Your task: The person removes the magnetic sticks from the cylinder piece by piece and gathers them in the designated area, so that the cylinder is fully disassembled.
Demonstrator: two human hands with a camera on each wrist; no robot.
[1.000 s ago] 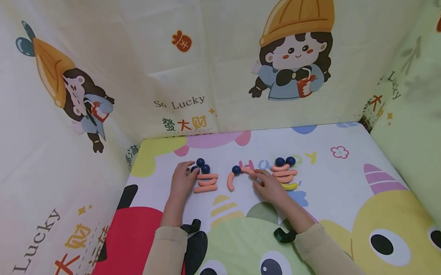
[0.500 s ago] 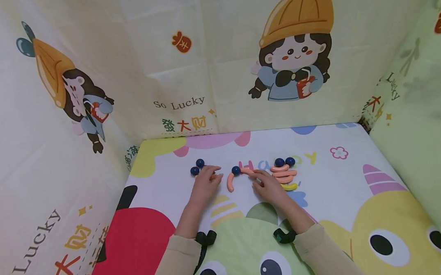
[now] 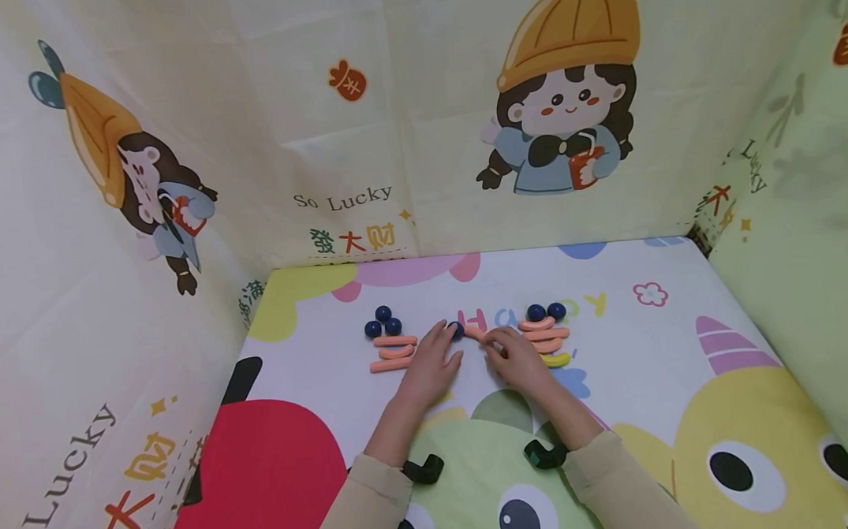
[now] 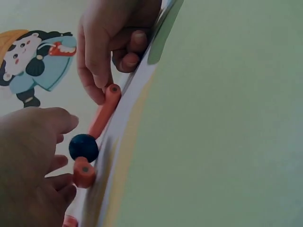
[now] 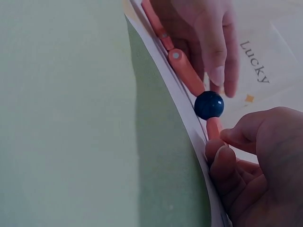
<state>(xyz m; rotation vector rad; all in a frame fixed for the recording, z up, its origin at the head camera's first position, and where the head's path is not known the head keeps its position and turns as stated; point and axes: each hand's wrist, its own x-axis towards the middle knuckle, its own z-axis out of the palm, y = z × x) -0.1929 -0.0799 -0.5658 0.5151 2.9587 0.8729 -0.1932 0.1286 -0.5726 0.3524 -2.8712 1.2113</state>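
At the middle of the table, a dark blue ball (image 3: 458,331) joins two curved pink magnetic sticks. My right hand (image 3: 522,364) pinches the outer end of the right-hand stick (image 3: 474,333) between thumb and fingers. Loosely bent, the fingers of my left hand (image 3: 429,372) hover around the ball and the other stick (image 5: 188,74). That stick is covered by the hand in the head view. In the left wrist view its end (image 4: 85,174) lies by the left fingertips; whether they touch it, I cannot tell.
Left of the hands lie three blue balls (image 3: 384,321) above three pink sticks (image 3: 396,352). To the right are two blue balls (image 3: 545,312), several pink sticks (image 3: 546,334) and a yellow stick (image 3: 556,360). Printed cloth walls (image 3: 436,224) enclose the table (image 3: 612,351) at back and sides.
My left hand has moved right from the left pile, over its sticks, to the blue ball and curved stick in the middle. The right hand keeps its place and hold.
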